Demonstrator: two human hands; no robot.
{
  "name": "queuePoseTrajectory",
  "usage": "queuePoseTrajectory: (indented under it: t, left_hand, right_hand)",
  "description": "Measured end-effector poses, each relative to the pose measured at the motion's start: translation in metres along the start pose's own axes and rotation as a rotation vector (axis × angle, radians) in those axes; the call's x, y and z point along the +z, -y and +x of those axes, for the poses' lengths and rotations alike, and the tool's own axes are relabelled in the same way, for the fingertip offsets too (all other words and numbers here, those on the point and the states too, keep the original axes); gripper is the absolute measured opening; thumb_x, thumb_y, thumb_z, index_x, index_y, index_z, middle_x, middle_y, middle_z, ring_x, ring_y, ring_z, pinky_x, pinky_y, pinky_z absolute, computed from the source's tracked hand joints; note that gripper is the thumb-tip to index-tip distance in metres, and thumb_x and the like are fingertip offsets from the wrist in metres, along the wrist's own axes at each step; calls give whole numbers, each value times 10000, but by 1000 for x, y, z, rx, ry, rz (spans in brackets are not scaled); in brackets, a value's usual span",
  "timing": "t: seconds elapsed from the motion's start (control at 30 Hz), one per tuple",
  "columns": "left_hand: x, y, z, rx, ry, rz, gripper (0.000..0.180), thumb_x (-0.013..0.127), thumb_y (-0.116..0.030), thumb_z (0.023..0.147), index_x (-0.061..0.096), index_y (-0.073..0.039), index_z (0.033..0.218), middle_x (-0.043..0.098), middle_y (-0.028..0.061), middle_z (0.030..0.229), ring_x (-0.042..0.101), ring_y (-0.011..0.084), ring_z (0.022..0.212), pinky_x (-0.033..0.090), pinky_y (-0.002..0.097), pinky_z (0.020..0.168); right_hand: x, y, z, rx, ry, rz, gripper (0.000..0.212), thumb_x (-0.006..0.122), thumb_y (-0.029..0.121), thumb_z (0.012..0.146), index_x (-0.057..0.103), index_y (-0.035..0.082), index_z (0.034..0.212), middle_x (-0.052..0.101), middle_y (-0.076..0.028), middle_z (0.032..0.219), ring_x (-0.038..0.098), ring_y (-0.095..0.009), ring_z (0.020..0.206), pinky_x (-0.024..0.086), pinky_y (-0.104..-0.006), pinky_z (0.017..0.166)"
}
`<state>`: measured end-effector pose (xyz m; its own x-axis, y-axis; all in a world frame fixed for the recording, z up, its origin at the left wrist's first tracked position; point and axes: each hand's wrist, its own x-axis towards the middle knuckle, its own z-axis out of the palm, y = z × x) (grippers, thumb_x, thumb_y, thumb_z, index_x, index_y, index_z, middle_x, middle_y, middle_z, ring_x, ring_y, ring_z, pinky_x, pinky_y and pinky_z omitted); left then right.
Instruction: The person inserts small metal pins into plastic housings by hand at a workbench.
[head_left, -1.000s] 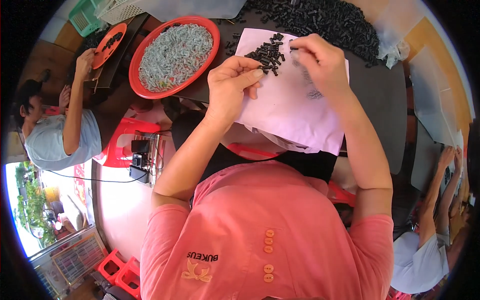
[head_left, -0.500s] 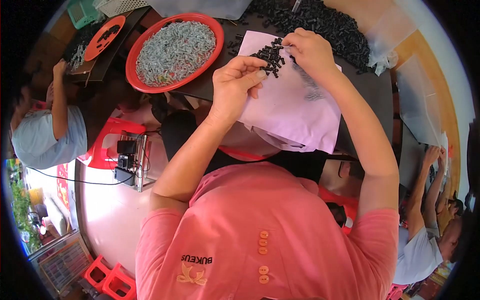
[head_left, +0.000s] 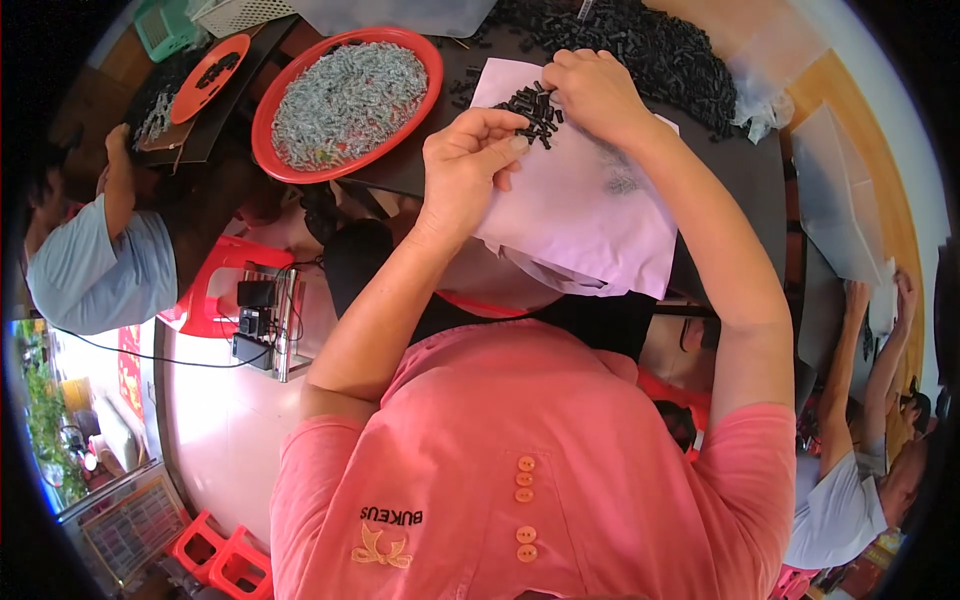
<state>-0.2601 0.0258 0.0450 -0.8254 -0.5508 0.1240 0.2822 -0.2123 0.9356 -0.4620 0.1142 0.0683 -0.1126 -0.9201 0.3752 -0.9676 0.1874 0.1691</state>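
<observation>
A small heap of short black pieces (head_left: pixel 532 104) lies at the far end of a pale sheet (head_left: pixel 590 215) spread on the dark desk (head_left: pixel 745 170), and both hands meet at it. The right hand (head_left: pixel 598 92) is nearer: it rests curled at the heap's right edge, fingertips touching the pieces, though whether it pinches one is hidden. The left hand (head_left: pixel 465 165) sits just to the heap's left and a little closer to the body, its fingers bent toward the thumb as if pinching something small; what it grips, if anything, is too small to tell. The heap runs as a short band slanting from near-left to far-right between the two hands. Beyond the right hand lies a far bigger black pile (head_left: pixel 650 45). Left of the sheet stands a red tray (head_left: pixel 290 165) of grey pieces, well apart from the hands.
</observation>
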Motion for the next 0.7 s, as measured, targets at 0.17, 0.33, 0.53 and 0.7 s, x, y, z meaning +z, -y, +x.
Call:
queuePoseTrajectory:
  t: [0.17, 0.33, 0.53, 0.7]
  left_hand:
    - [0, -1, 0, 3, -6, -18, 177, 661, 52, 835, 671, 39, 1011, 623, 29, 750, 552, 70, 592, 422, 200, 492]
    - [0, -1, 0, 13, -12, 21, 175, 658, 52, 835, 670, 39, 1009, 620, 29, 753, 543, 71, 581, 416, 200, 499]
    - [-2, 1, -1, 12, 23, 60, 181, 640, 32, 874, 659, 44, 1054, 638, 62, 787, 549, 103, 600, 435, 214, 560]
    - [-1, 1, -1, 19, 2, 42, 175, 663, 57, 833, 672, 38, 1006, 604, 12, 764, 532, 66, 565, 407, 201, 505]
  right_hand:
    - [-18, 13, -17, 15, -121, 66, 108, 604, 58, 789, 659, 85, 878, 612, -51, 860, 605, -257, 901, 439, -375, 779]
    - [-23, 17, -36, 85, -118, 182, 96, 627, 68, 773, 666, 98, 855, 626, -46, 858, 617, -263, 915, 444, -395, 797]
    - [-11, 7, -29, 79, -136, 138, 149, 632, 71, 768, 701, 117, 891, 635, -46, 892, 618, -251, 954, 451, -403, 803]
    - [-15, 14, -9, 33, 25, 55, 144, 634, 64, 756, 716, 107, 867, 655, -60, 940, 618, -261, 977, 455, -410, 817]
